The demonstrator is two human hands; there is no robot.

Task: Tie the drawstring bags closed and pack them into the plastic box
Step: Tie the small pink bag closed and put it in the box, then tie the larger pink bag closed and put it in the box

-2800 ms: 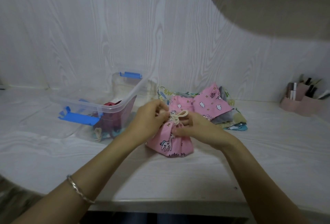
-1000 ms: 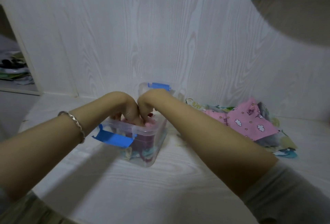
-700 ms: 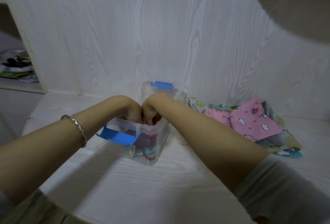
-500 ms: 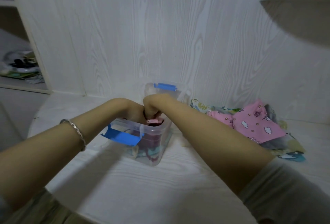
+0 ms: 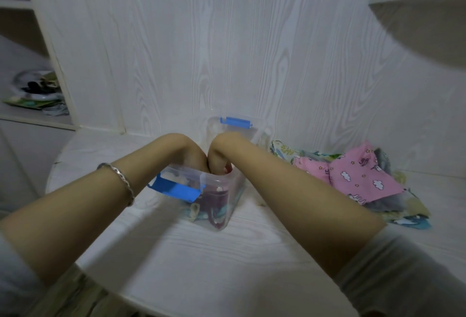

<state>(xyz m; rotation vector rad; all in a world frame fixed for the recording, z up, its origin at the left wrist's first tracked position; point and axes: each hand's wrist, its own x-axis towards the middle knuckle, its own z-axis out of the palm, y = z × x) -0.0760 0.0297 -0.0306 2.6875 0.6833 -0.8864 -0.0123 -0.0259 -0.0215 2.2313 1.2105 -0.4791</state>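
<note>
Your left hand (image 5: 191,157) and right hand (image 5: 220,155) now reach down into the plastic box (image 5: 214,177). The pink bag (image 5: 228,169), earlier tied on the desk (image 5: 227,253), sits beneath them. Fingers hidden, grip unclear. More loose bags (image 5: 358,178) lie right of the box.

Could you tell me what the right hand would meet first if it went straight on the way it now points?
The right hand points down into the plastic box; it would likely meet the pink bag there first, though contact is hidden.
</note>
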